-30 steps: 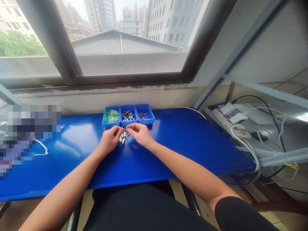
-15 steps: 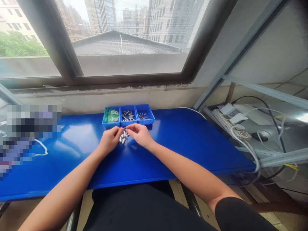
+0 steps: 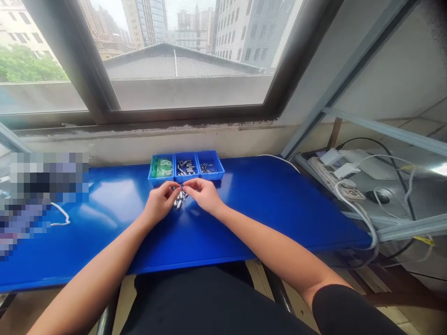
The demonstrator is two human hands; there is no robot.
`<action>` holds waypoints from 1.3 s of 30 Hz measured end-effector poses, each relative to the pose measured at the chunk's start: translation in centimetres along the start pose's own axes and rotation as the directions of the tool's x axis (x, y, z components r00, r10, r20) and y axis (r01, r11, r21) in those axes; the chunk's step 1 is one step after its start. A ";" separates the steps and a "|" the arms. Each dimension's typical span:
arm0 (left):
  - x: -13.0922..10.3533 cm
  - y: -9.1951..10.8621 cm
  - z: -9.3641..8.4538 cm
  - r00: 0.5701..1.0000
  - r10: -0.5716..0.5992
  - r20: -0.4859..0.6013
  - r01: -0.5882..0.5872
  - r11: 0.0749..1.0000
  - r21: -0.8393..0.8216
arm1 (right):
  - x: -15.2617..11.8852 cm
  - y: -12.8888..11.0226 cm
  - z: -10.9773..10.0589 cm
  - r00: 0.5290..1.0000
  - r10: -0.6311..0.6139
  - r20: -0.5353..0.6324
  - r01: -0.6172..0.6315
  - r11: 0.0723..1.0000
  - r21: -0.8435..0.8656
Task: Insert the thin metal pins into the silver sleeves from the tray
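Observation:
My left hand (image 3: 161, 200) and my right hand (image 3: 204, 194) meet above the blue table, fingertips pinched close together. Between them is a small dark, thin piece, mostly covered by the fingers; its kind is too small to make out. Just below the fingertips lies a small pile of silvery metal cylinders (image 3: 179, 203). Behind the hands stand three joined blue bins. The left bin (image 3: 151, 176) holds a green plastic bag (image 3: 162, 167), the middle bin (image 3: 186, 178) short metal cylinders, and the right bin (image 3: 217, 176) thin dark pins (image 3: 206, 167).
The blue table (image 3: 272, 200) runs under a window. A metal rack (image 3: 384, 128) stands at the right, with a power strip (image 3: 323, 176), plugs and white cables beside it. Another white cable (image 3: 64, 215) and a blurred-out area (image 3: 38, 195) are at the left.
Both hands stay over the pile. The left fingers have shifted very slightly against the right ones; nothing else has visibly moved.

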State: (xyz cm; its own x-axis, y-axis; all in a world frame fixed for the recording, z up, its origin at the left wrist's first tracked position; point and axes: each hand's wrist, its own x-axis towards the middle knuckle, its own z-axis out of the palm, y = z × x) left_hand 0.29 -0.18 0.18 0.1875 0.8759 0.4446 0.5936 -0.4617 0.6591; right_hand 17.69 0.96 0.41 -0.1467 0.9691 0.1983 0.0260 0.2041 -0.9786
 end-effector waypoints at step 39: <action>0.0 -0.2 0.1 1.000 -0.009 0.015 0.009 0.999 0.033 | -0.5 -0.5 0.0 0.997 -0.070 0.020 0.072 0.992 -0.108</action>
State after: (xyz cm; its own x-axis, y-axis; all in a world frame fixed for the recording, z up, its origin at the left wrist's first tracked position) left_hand 0.21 -0.08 0.00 0.1938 0.8821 0.4294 0.6206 -0.4492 0.6427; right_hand 17.75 0.42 0.80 -0.1683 0.9495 0.2649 0.1222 0.2868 -0.9502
